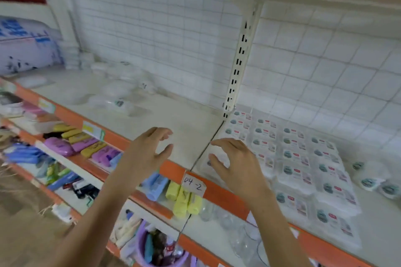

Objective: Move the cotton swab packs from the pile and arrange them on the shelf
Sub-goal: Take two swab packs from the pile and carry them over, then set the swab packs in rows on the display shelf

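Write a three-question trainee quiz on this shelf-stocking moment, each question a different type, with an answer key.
1. True or false: the right hand grips a yellow pack.
2. Multiple choice: the arranged cotton swab packs lie A) left of the slotted upright, B) right of it, C) on the shelf below.
3. Fill in: the handwritten label on the shelf edge reads ____.

Key:
1. False. It hovers, fingers curled, over a clear pack at the near left of the rows; whether it touches is unclear. The left hand holds nothing.
2. B.
3. D4-2.
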`<state>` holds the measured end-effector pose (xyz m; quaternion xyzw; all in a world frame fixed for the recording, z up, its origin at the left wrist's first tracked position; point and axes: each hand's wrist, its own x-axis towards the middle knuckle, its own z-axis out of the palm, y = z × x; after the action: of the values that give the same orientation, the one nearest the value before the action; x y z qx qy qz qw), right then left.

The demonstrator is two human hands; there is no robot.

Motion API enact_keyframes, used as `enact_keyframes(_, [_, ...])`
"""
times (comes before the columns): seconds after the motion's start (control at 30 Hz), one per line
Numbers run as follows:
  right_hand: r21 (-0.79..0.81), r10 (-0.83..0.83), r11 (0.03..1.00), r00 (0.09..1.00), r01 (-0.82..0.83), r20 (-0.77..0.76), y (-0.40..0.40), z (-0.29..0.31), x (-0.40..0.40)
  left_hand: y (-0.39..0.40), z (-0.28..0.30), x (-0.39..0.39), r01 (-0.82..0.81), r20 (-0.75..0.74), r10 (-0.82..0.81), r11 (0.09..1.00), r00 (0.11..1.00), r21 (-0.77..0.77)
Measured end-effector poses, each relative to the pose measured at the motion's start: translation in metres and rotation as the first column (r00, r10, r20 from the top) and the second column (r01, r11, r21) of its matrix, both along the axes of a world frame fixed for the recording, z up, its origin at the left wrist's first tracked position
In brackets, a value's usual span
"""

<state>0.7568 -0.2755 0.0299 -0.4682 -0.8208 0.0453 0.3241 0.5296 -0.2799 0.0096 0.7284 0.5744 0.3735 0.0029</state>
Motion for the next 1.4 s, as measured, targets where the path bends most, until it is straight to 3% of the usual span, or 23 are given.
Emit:
enact_keyframes(0.13, [-0.041, 0.224, 0.974, 0.975, -0.224, 0.009, -0.017, -0.027, -0.038, -0.074, -0.015, -0.029, -0.299, -0.095, 0.294, 0.953, 0.951, -0.052])
enact_keyframes(0.27, [-0.109, 0.394, 0.917, 0.913, -0.383, 0.106, -0.035, -0.058, -0.074, -0.137, -0.043, -0.05, -0.513, -0.247, 0.466, 0.838, 0.85, -0.185])
enact_keyframes(0.4, [-0.229, 0.515, 0.85, 0.839, -0.474, 0.176, -0.052, -0.088, -0.11, -0.179, -0.069, -0.065, -0.604, -0.253, 0.548, 0.732, 0.797, -0.315])
enact_keyframes(0.57, [-0.353, 0.626, 0.756, 0.767, -0.552, 0.14, -0.066, -0.116, -0.163, -0.211, -0.092, -0.098, -0.673, -0.225, 0.64, 0.646, 0.735, -0.362])
enact_keyframes(0.73, [-0.371, 0.697, 0.693, 0.707, -0.618, 0.124, -0.058, -0.128, -0.234, -0.217, -0.108, -0.164, -0.72, -0.141, 0.735, 0.577, 0.664, -0.385])
enact_keyframes(0.97, [-0.373, 0.651, 0.72, 0.756, -0.585, 0.07, -0.033, -0.114, -0.361, -0.193, -0.101, -0.29, -0.695, -0.071, 0.731, 0.607, 0.678, -0.384])
enact_keyframes(1.17, [-0.321, 0.616, 0.756, 0.786, -0.571, 0.051, 0.002, -0.092, -0.445, -0.148, -0.083, -0.389, -0.62, -0.179, 0.596, 0.721, 0.783, -0.309])
enact_keyframes(1.4, [-0.209, 0.495, 0.86, 0.862, -0.466, 0.113, 0.092, -0.049, -0.504, -0.055, -0.059, -0.47, -0.487, -0.204, 0.446, 0.837, 0.872, -0.25])
